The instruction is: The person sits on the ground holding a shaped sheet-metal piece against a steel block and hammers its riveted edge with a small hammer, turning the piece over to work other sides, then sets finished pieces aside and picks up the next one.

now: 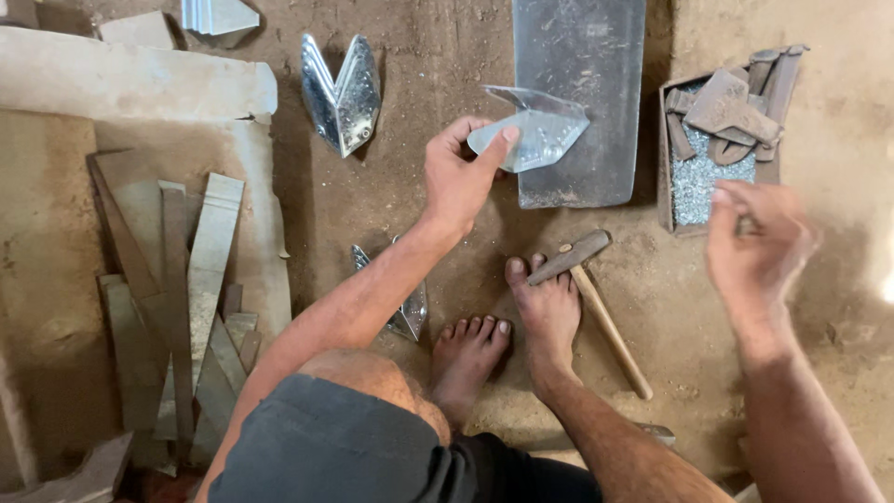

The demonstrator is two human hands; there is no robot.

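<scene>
At upper right I see a box [667,158] holding small silvery bits and dark metal scraps. A flat metal plate [577,93] lies at top centre, strips [186,298] are heaped at left, a hammer [591,289] rests by my feet, and two folded pieces [343,93] sit at upper left of centre. My left hand [461,182] pinches a bent piece [531,130] over the plate's lower edge, thumb on top. My right hand [754,237] is blurred beside the box; I cannot tell its grip.

A seated person's left hand [458,177] grips a folded metal piece [531,130] over a steel plate [596,56]; the right hand [756,237] hovers beside a box [665,168] of small nails
</scene>
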